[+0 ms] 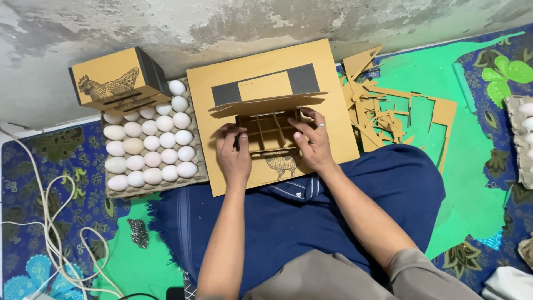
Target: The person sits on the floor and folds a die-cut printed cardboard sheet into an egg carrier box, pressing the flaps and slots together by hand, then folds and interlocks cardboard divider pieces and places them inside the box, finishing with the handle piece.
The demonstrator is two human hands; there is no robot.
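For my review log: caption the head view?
Both hands, left and right, hold a cardboard box beside an egg tray.

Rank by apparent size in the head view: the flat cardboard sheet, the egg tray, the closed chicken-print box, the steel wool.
1. flat cardboard sheet
2. egg tray
3. closed chicken-print box, nearer the wall, so slightly unsure
4. steel wool

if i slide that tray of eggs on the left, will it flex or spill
The egg tray looks like thin moulded pulp, so it would probably sag if lifted by one edge. The eggs sit loose in cups and could crack. The finished box resting on its far corner might tip.
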